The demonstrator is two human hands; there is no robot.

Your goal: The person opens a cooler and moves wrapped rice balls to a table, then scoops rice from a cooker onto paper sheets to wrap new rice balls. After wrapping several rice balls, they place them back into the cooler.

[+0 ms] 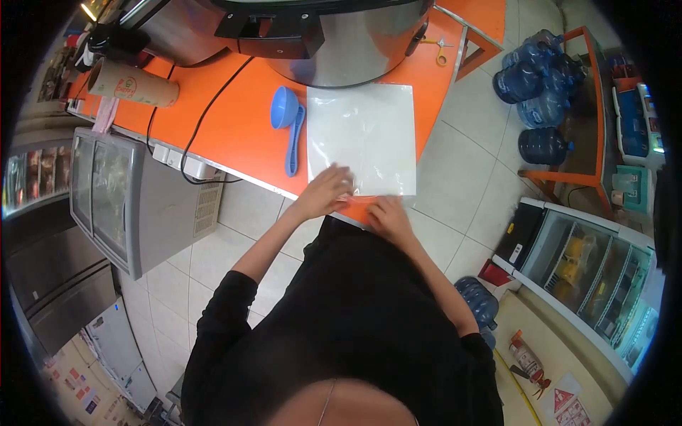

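A glossy white rectangular plastic sheet (pixel 362 138) lies flat on the orange table, its near edge toward me. My left hand (pixel 329 192) rests at its near-left corner, fingers apart over the plastic. Close to the middle of that near edge is my right hand (pixel 389 219), its fingertips right at the border and smeared by motion. Left of the sheet lies a blue scoop (pixel 292 135) with a round bowl and long handle.
A large steel pot (pixel 341 50) stands behind the sheet. Yellow-handled scissors (pixel 442 53) lie at the far right of the orange table (pixel 220 131). On the left are a cardboard tube (pixel 135 83) and a black cable (pixel 202 117). Water bottles (pixel 540 106) stand on the floor.
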